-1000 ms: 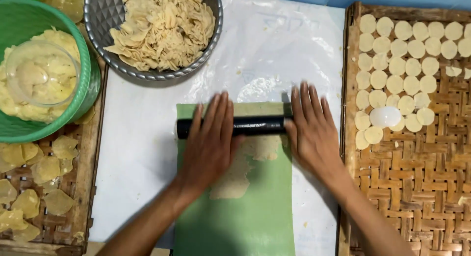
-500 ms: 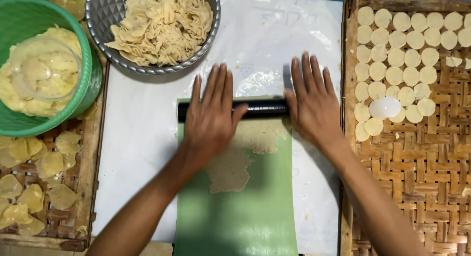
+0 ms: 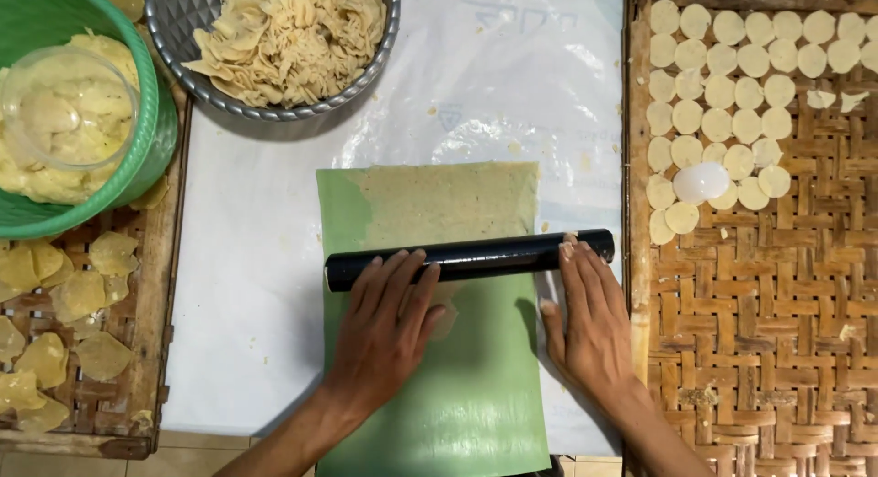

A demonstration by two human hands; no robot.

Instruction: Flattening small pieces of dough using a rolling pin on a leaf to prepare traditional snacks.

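The black rolling pin (image 3: 468, 257) lies under both flat hands, left (image 3: 384, 335) and right (image 3: 590, 317), each grip spread open.

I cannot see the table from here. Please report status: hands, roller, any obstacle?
Both hands, left and right, flat, fingertips on black roller. Roller lies across green sheet, thin dough beyond. Nothing blocking.
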